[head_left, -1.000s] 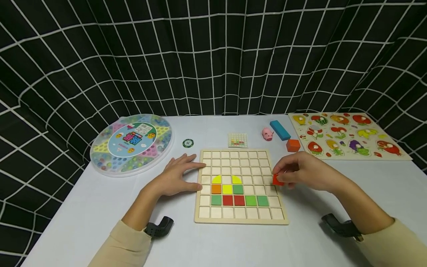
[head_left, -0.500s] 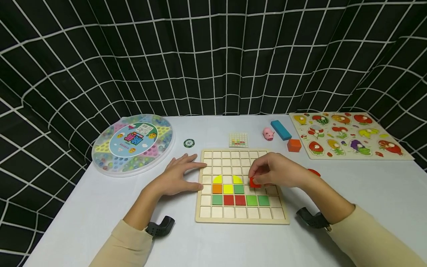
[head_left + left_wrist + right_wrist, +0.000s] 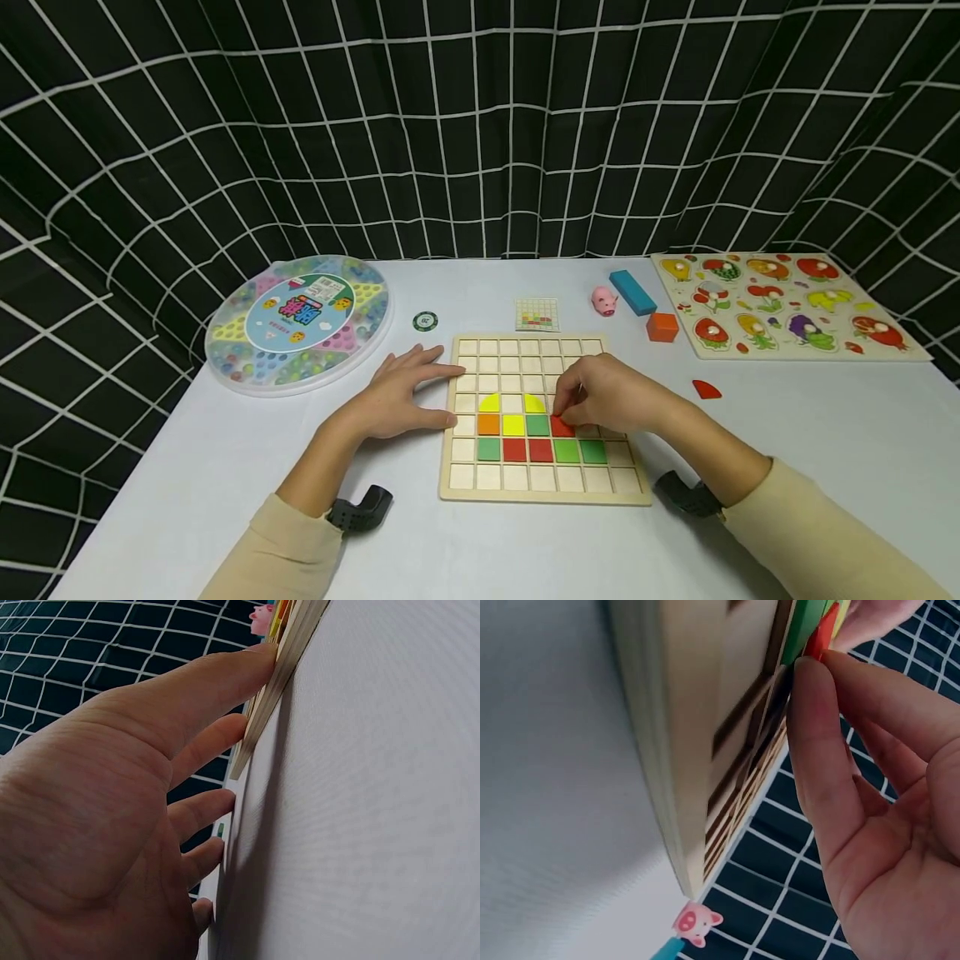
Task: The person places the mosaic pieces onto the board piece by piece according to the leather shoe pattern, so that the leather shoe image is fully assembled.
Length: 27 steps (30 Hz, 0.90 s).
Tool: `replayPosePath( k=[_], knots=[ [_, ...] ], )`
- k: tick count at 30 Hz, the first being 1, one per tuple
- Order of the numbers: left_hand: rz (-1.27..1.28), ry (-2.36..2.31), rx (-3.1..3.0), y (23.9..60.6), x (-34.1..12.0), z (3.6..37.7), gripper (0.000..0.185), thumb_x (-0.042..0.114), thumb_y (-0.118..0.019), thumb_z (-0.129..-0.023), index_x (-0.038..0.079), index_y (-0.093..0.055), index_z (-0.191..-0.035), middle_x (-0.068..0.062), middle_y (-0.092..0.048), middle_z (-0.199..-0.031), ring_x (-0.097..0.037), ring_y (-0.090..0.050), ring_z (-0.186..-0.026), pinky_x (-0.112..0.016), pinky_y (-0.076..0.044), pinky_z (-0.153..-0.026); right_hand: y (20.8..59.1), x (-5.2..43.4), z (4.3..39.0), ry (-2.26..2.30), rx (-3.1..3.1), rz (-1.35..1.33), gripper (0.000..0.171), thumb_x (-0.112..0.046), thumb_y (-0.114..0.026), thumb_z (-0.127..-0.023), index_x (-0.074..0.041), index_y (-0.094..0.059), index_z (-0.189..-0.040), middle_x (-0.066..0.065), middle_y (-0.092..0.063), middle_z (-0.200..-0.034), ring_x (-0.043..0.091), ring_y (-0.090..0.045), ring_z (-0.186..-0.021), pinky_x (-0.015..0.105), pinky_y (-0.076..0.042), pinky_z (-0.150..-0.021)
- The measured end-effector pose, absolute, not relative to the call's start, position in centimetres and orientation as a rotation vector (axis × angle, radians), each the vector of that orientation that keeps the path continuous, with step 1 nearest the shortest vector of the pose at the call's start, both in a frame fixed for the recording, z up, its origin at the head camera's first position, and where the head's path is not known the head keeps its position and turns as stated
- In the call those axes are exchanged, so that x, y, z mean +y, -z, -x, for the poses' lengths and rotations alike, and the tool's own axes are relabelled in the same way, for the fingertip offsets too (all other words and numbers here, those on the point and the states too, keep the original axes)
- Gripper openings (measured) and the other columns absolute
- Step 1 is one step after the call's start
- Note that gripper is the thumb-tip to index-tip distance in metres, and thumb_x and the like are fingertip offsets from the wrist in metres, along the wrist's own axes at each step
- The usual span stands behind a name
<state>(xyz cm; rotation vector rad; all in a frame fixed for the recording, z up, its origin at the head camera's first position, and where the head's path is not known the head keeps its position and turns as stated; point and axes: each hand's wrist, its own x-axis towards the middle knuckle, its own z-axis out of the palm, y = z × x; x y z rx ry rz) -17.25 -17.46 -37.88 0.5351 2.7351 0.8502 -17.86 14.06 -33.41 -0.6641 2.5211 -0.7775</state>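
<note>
A wooden grid board [image 3: 544,501] lies on the white table with colored tiles in its cells. My right hand [image 3: 615,396] pinches a red square tile [image 3: 562,427] between thumb and index finger, at the cell right of a green tile [image 3: 537,425]. In the right wrist view, this red tile [image 3: 823,631] stands tilted against the board. My left hand [image 3: 401,396] is spread, its thumb and index fingertip touching the board's left edge. Two yellow quarter-round tiles and an orange tile [image 3: 488,425] sit in the board's middle; a red, green row runs below them.
A red quarter-round tile [image 3: 707,389] lies right of the board. Behind are a small pattern card [image 3: 537,315], pink pig [image 3: 603,301], blue block [image 3: 632,292], orange block [image 3: 662,327] and green chip [image 3: 425,322]. A fruit puzzle [image 3: 787,304] and round bead box [image 3: 300,325] flank them.
My right hand has carried the red square tile left from the board's right edge and lowered it to a cell. The red quarter-round tile has come into view. My left hand stays put.
</note>
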Motion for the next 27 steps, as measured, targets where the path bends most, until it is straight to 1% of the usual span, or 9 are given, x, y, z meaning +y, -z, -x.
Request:
replayPosePath(
  k=[8, 13, 17, 22, 27],
  knots=[
    [-0.523, -0.862, 2.731, 37.9, -17.4, 17.2, 0.066, 0.043, -0.083, -0.082, 0.031, -0.062, -0.144, -0.008, -0.034, -0.169, -0.035, -0.012, -0.162, -0.060, 0.001, -0.130, 33.4, 13.8, 17.3, 0.761, 2.532, 0.746, 0.018, -0.001, -0.080, -0.086, -0.018, -0.078, -0.082, -0.006, -0.068, -0.076, 0.014, -0.057, -0.078, 0.026, -0.052, -0.068],
    [-0.522, -0.862, 2.730, 37.9, -17.4, 17.2, 0.066, 0.043, -0.083, -0.082, 0.031, -0.062, -0.143, -0.008, -0.033, -0.169, -0.035, -0.012, -0.162, -0.060, 0.001, -0.130, 33.3, 14.4, 17.1, 0.774, 2.537, 0.757, 0.016, -0.004, -0.082, -0.085, -0.020, -0.078, -0.085, -0.007, -0.069, -0.081, 0.014, -0.058, -0.081, 0.025, -0.053, -0.069],
    [-0.528, -0.864, 2.727, 37.9, -17.3, 17.2, 0.066, 0.043, -0.083, -0.082, 0.031, -0.062, -0.143, -0.008, -0.033, -0.169, -0.035, -0.012, -0.162, -0.060, 0.001, -0.130, 32.9, 15.6, 17.1, 0.853, 2.525, 0.717, 0.013, -0.006, -0.081, -0.086, -0.019, -0.078, -0.086, -0.006, -0.071, -0.087, 0.017, -0.060, -0.085, 0.025, -0.056, -0.070],
    [-0.529, -0.869, 2.728, 37.9, -17.3, 17.2, 0.066, 0.043, -0.083, -0.082, 0.031, -0.063, -0.143, -0.008, -0.034, -0.169, -0.035, -0.012, -0.162, -0.060, 0.001, -0.130, 32.5, 17.8, 17.0, 0.941, 2.540, 0.684, 0.008, -0.009, -0.081, -0.088, -0.016, -0.079, -0.092, -0.003, -0.073, -0.093, 0.020, -0.061, -0.088, 0.026, -0.056, -0.073],
    [-0.533, -0.859, 2.727, 37.9, -17.4, 17.2, 0.066, 0.044, -0.083, -0.082, 0.031, -0.062, -0.144, -0.009, -0.033, -0.169, -0.035, -0.012, -0.162, -0.060, 0.001, -0.130, 32.3, 19.8, 16.9, 0.977, 2.572, 0.638, 0.010, -0.013, -0.081, -0.088, -0.014, -0.079, -0.097, -0.001, -0.072, -0.094, 0.021, -0.060, -0.086, 0.025, -0.054, -0.069]
  ],
)
